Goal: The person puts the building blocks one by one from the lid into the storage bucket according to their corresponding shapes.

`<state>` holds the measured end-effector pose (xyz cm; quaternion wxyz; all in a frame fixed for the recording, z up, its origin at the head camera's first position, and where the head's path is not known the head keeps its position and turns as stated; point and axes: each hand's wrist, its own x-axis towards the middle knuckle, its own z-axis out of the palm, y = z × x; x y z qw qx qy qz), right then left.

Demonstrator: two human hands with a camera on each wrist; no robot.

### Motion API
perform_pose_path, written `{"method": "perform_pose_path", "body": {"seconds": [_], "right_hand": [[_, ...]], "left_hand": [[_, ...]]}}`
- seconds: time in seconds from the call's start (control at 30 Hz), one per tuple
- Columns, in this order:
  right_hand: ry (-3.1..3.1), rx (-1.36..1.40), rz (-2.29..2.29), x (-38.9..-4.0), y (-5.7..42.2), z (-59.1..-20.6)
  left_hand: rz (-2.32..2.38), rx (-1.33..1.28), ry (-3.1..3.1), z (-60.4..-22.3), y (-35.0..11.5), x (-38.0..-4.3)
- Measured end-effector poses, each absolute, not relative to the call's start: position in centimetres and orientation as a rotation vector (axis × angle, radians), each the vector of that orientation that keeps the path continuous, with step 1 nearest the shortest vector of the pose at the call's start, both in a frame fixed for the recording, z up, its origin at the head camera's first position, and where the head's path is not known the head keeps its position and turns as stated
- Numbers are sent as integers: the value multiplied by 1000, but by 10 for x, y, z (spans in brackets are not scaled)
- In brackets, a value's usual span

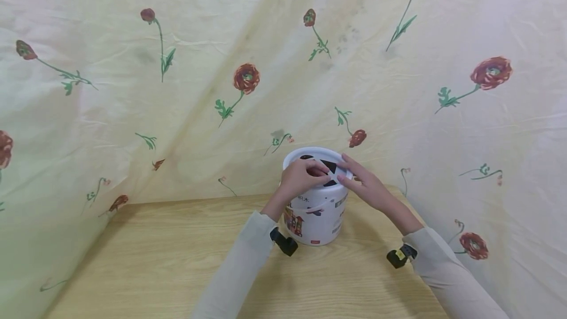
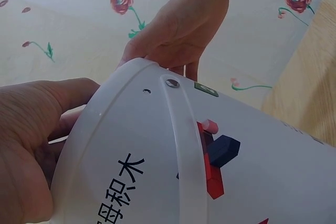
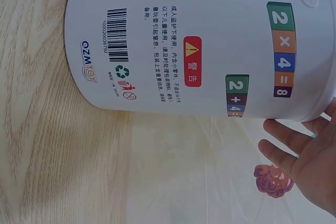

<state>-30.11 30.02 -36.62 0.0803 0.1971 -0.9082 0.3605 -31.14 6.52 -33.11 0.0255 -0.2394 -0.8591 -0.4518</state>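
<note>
A white plastic toy bucket [image 1: 315, 220] stands upright on the table, printed with coloured blocks, Chinese characters and a barcode. Its lid [image 1: 294, 157] has several dark shaped openings. Above the lid, my left hand [image 1: 303, 177] curls its thumb and fingers, the tips meeting at the strip between openings and seeming to pinch the lid. In the left wrist view, the rim partly hides those fingertips. My right hand [image 1: 366, 187] touches the lid's right edge with loosely straight fingers. In the right wrist view, two of its fingers [image 3: 287, 136] lie by the bucket's side below the rim.
A white carry handle [image 2: 184, 129] hangs against the bucket's side. The pale wooden table [image 1: 177, 260] extends left and forward. Cloth with red flowers [image 1: 199, 63] hangs behind and on both sides, close to the bucket. Black wrist cameras [image 1: 283, 241] sit on both sleeves.
</note>
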Motion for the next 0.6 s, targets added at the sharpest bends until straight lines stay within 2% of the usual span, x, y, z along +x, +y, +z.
{"method": "perform_pose_path", "body": {"seconds": [0.6], "right_hand": [[-2739, 564, 1113, -300, 300, -366]], "left_hand": [[-1586, -787, -2456, -336, 59, -310]]}}
